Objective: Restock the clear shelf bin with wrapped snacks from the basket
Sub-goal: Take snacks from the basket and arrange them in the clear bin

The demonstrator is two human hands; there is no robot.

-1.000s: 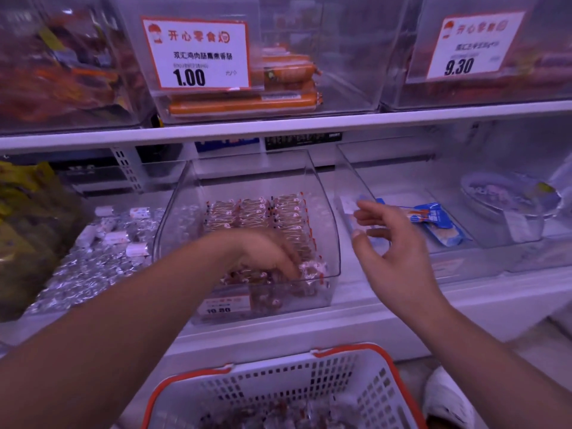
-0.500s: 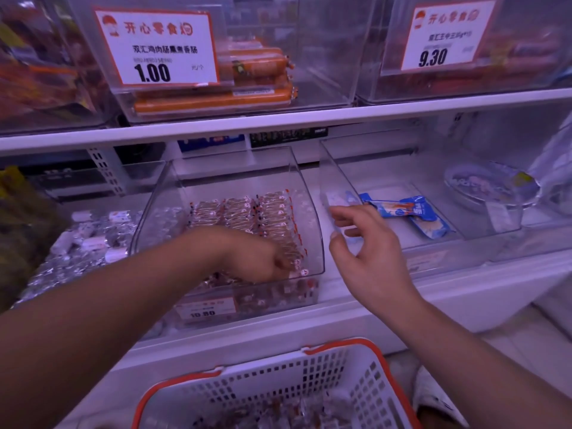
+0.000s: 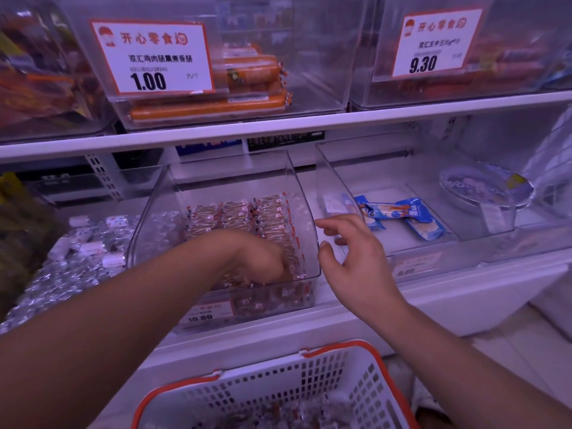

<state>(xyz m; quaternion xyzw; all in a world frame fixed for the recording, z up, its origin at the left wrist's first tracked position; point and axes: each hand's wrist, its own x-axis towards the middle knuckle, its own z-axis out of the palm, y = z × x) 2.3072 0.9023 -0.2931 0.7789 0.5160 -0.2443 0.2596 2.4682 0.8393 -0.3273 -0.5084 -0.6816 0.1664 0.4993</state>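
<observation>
Clear plastic shelf bin (image 3: 154, 218), lower shelf: rows of wrapped snacks (image 3: 244, 216) stocked inside. Left hand (image 3: 263, 258) reached into the bin's front, fingers hidden; grip cannot be told. Right hand (image 3: 353, 258) held loosely spread beside the bin, nothing held. White basket (image 3: 365, 385), orange-rimmed, below; more snacks contained.

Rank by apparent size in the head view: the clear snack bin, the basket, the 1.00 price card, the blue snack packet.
1. clear snack bin and basket: unsure, since the basket is nearer and partly cut off
2. 1.00 price card
3. blue snack packet
</observation>
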